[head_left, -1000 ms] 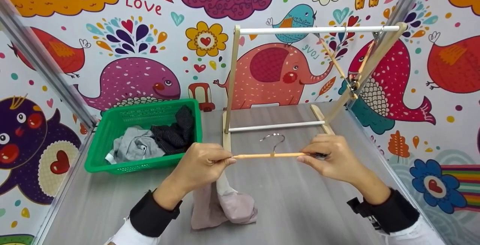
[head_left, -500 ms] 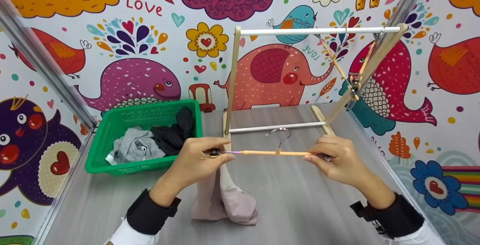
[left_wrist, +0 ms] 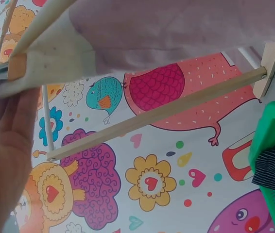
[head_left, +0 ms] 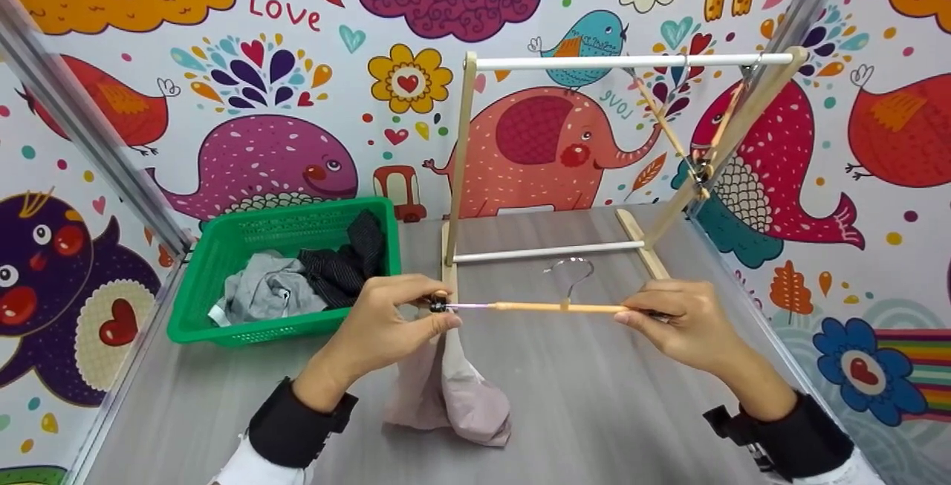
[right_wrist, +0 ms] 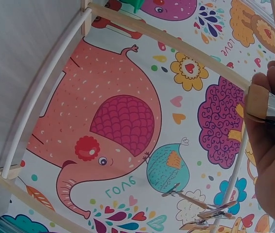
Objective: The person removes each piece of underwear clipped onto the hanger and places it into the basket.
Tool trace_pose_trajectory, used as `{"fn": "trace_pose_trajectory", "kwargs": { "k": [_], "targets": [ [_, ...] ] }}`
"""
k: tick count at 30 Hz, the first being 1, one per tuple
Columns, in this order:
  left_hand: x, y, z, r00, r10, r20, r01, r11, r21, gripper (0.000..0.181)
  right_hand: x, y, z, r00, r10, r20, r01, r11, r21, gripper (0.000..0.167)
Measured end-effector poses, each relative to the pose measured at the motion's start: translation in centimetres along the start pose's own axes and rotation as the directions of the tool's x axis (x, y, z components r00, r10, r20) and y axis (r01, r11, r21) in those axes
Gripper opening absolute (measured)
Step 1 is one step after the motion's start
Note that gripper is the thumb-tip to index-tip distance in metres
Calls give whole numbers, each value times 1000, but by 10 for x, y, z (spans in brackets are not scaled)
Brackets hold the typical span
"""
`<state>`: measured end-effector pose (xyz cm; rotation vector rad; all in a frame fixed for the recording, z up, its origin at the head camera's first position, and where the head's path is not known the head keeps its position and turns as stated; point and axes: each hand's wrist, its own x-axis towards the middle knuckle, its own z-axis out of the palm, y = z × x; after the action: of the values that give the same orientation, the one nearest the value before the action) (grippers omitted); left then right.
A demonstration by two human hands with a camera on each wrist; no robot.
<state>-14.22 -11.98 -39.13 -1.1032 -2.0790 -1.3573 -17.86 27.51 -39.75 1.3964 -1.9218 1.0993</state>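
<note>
A wooden clip hanger (head_left: 546,307) with a metal hook is held level between both hands in the head view. My left hand (head_left: 394,321) pinches the clip at its left end, where a thin rod shows. In the left wrist view, a wood-padded clip (left_wrist: 17,66) is on the white edge of a pale pink garment (left_wrist: 142,34). The garment hangs below my left hand; its kind is unclear. My right hand (head_left: 680,325) pinches the hanger's right end. A wood-padded clip (right_wrist: 257,103) with no cloth in it shows at the right hand in its wrist view.
Behind the hands stands a wooden rack with a white top rail (head_left: 572,62). Another clip hanger (head_left: 665,121) hangs near its right end. At left is a green basket (head_left: 193,314) with grey cloth (head_left: 271,284) and dark striped cloth (head_left: 345,266).
The hanger and my right hand have shifted to the right. More of the thin rod shows beside my left hand, and the left clip has come into view between its fingers.
</note>
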Motion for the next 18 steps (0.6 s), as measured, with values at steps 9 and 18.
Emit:
{"fn": "trace_pose_trajectory", "kwargs": {
  "k": [9, 18],
  "targets": [
    [4, -2, 4, 992, 116, -56, -112, 991, 69, 21, 0, -4, 0, 1000, 14, 0, -14, 1000, 6, 23],
    [7, -2, 5, 989, 135, -60, -131, 989, 64, 14, -1, -5, 0, 1000, 11, 4, -11, 1000, 20, 21]
  ]
}}
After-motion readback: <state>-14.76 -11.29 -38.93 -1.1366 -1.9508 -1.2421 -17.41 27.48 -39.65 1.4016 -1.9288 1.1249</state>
